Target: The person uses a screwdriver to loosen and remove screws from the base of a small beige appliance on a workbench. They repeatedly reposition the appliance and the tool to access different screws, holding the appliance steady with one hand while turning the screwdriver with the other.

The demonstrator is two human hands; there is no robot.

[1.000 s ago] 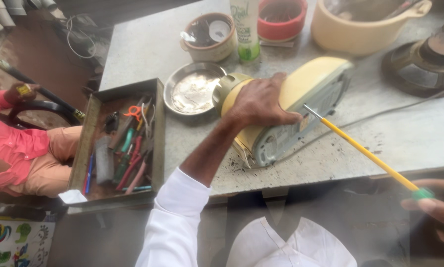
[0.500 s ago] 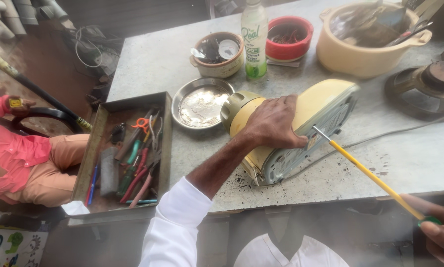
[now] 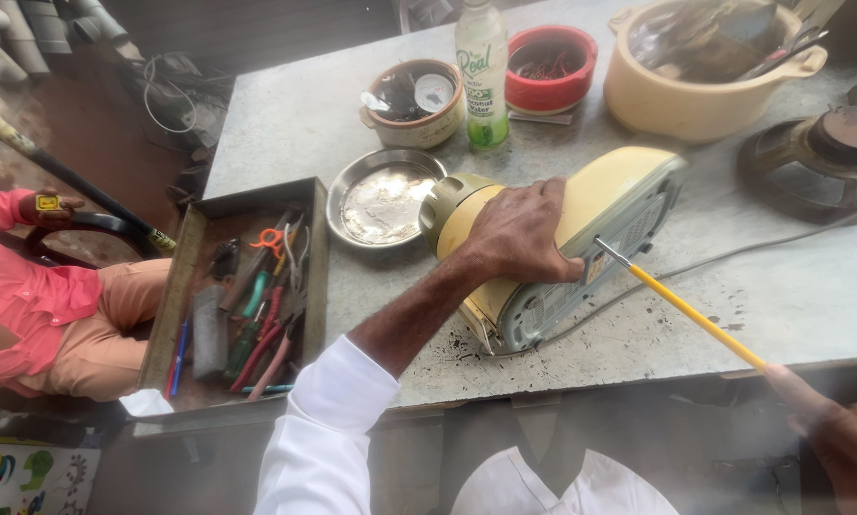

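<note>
While the cream-yellow appliance (image 3: 552,243) lies tipped on its side at the frame's centre, it is pinned by the left hand (image 3: 519,234), spread flat over its housing. A yellow-handled screwdriver (image 3: 681,305) is pinched in the right hand (image 3: 834,429) at lower right; its tip, clear of the casing a second ago, is now set against the underside (apparently at a screw). A steel dish (image 3: 382,198) sits just beside, a tool tray (image 3: 247,286) further left.

A grey speckled stone worktop (image 3: 285,114) fills the view under soft daylight, with a dark brownish floor (image 3: 85,133) beyond its left edge, pale pipes (image 3: 28,24) stacked in the far corner, and loose cables (image 3: 166,91) nearby.
</note>
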